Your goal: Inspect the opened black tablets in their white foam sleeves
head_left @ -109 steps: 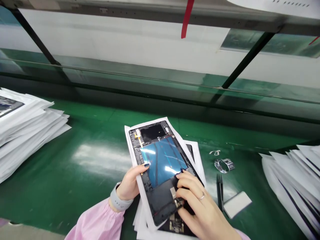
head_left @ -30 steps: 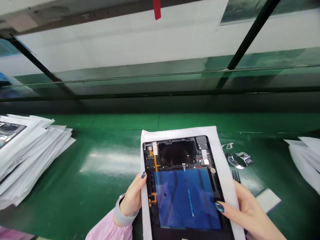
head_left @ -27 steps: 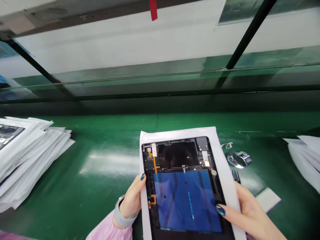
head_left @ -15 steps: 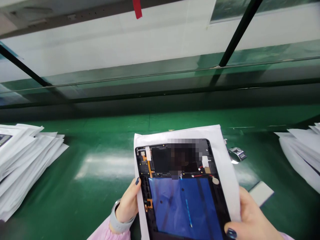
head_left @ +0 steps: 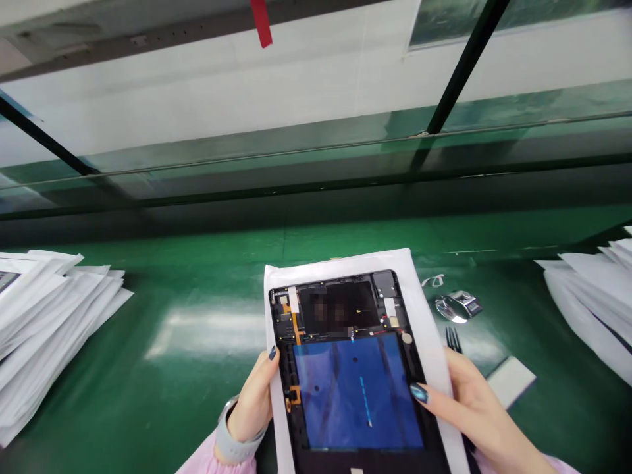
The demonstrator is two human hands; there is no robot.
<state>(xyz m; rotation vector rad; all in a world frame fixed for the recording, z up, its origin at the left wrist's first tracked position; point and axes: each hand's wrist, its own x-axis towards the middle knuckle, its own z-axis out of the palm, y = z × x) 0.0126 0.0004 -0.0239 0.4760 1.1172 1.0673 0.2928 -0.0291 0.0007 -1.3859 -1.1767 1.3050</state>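
Observation:
Between my two hands is an opened tablet (head_left: 340,322) with its inside facing up; a blue film-covered battery (head_left: 353,395) fills its lower part, and orange flex cables run along its left side. Under the tablet lies a white foam pouch (head_left: 405,270), its edges showing past the tablet. My left hand (head_left: 257,395) grips the left edge, thumb on top, with a grey watch band at the wrist. On the right edge, my right hand (head_left: 474,401) holds tablet and pouch together, thumb lying over the frame. The fingers beneath are hidden.
A green work surface (head_left: 197,382) spreads below. White pouches are stacked at the left (head_left: 54,329) and at the right (head_left: 592,296). Near my right hand lie a shiny silver roll-like item (head_left: 457,307), a dark pronged tool (head_left: 453,339) and a pale flat block (head_left: 511,382).
My right hand has shifted up and left along the edge. The tablet's right side has moved left, uncovering the dark prongs and a white strip beside the silver item.

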